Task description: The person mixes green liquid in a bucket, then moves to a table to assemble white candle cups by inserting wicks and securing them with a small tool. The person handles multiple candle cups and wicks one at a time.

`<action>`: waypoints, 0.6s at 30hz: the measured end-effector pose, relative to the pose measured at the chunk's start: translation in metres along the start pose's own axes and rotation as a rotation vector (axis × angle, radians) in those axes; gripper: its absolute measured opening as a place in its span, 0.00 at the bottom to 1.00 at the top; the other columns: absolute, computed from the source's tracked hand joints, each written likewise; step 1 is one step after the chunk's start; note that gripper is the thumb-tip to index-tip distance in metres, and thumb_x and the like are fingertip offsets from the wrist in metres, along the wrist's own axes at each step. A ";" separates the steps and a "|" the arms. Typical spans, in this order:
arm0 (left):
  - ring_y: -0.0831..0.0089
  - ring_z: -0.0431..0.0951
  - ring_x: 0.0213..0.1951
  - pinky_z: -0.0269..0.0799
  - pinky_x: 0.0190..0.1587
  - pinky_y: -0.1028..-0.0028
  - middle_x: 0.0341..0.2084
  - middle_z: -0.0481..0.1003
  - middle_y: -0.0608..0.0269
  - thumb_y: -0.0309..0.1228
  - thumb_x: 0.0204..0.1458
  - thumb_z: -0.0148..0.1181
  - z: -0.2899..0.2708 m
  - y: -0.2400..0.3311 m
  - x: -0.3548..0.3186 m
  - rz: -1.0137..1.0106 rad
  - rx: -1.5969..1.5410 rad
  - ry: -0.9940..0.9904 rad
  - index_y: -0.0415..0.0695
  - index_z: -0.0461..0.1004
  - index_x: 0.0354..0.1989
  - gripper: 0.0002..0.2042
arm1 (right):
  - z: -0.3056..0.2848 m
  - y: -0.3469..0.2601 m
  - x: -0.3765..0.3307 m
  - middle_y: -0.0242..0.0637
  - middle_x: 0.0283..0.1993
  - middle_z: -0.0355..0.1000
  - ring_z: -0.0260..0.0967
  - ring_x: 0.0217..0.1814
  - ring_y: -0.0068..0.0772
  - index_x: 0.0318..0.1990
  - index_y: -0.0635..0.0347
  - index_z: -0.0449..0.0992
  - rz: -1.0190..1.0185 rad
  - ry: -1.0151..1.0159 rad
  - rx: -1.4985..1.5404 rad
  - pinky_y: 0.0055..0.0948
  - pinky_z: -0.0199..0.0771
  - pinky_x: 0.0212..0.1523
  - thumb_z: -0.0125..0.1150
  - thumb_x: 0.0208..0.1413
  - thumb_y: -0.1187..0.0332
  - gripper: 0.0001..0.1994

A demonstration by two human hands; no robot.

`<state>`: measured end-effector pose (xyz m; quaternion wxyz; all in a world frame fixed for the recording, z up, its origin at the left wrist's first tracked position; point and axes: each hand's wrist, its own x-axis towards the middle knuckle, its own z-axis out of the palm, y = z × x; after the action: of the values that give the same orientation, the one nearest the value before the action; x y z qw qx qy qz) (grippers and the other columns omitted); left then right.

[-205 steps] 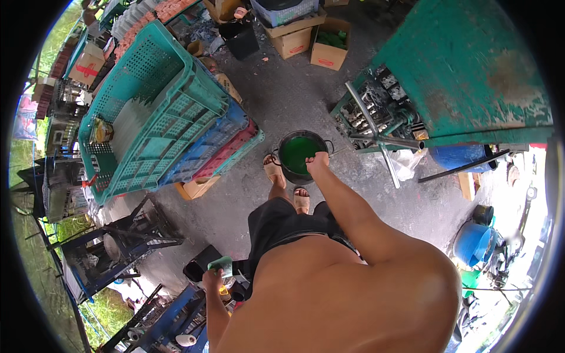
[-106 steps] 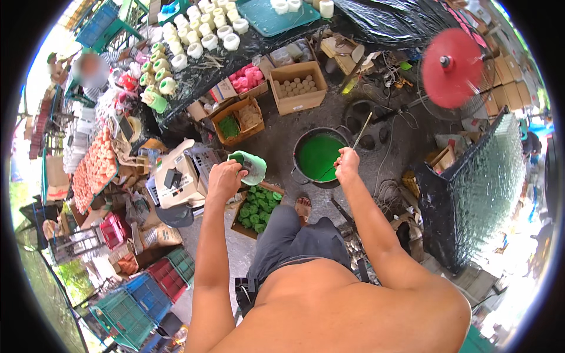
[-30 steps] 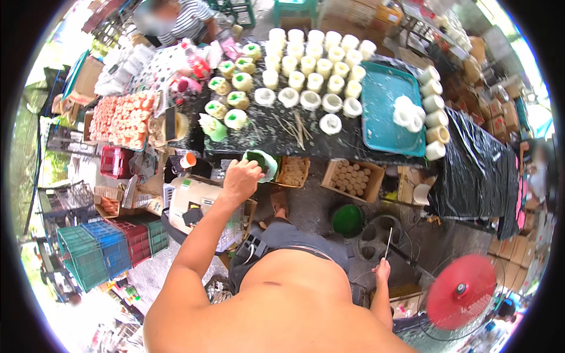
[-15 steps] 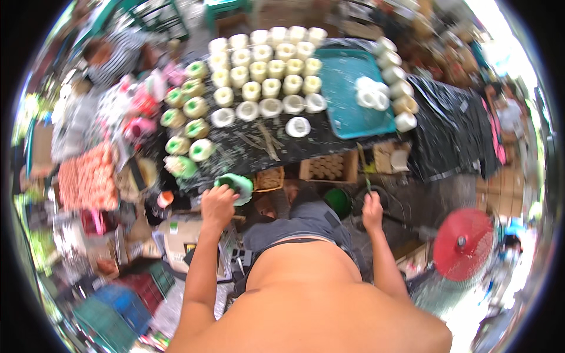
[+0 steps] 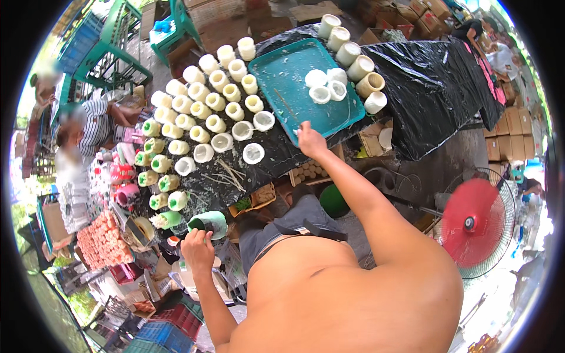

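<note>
two hands have shifted: right hand [image 5: 310, 140], earlier low by the green pot, now rests on the teal tray [image 5: 294, 76] at the counter's near edge, its grip unclear; left hand [image 5: 198, 250] still clasps the green cup [image 5: 208, 223].

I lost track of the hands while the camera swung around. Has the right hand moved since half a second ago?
Yes. The right hand was low beside the shorts, below the table edge; it now reaches up onto the near edge of the teal tray.

daylight | black-covered table [image 5: 435, 76] | red fan [image 5: 474, 220] | green chair [image 5: 109, 56] | cardboard boxes [image 5: 512, 126]
</note>
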<state>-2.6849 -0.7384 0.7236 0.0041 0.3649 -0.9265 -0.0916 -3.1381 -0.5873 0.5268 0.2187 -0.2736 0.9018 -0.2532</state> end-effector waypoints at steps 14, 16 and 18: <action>0.66 0.79 0.38 0.69 0.41 0.63 0.29 0.74 0.69 0.35 0.53 0.67 0.014 0.185 0.158 0.767 -0.115 -0.104 0.50 0.78 0.29 0.06 | -0.110 -0.094 -0.142 0.39 0.37 0.75 0.80 0.33 0.45 0.54 0.50 0.76 -0.706 -0.087 -0.058 0.44 0.80 0.33 0.68 0.61 0.59 0.16; 0.67 0.80 0.39 0.69 0.41 0.63 0.30 0.75 0.69 0.33 0.53 0.65 0.027 0.208 0.179 0.879 -0.067 -0.094 0.50 0.77 0.29 0.04 | -0.110 -0.072 -0.138 0.37 0.36 0.75 0.79 0.34 0.46 0.48 0.52 0.76 -0.631 -0.007 -0.116 0.43 0.79 0.32 0.70 0.60 0.59 0.14; 0.67 0.80 0.39 0.69 0.42 0.64 0.30 0.75 0.69 0.32 0.53 0.64 0.038 0.229 0.194 0.922 -0.057 -0.074 0.50 0.76 0.28 0.04 | -0.122 -0.055 -0.127 0.34 0.33 0.75 0.79 0.31 0.43 0.40 0.51 0.73 -0.631 0.053 -0.181 0.42 0.79 0.29 0.68 0.61 0.57 0.12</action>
<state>-2.9843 -0.6992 0.7142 0.0213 -0.0890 -0.9887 -0.1186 -3.0860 -0.5090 0.6861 0.0806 -0.5512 0.7967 -0.2344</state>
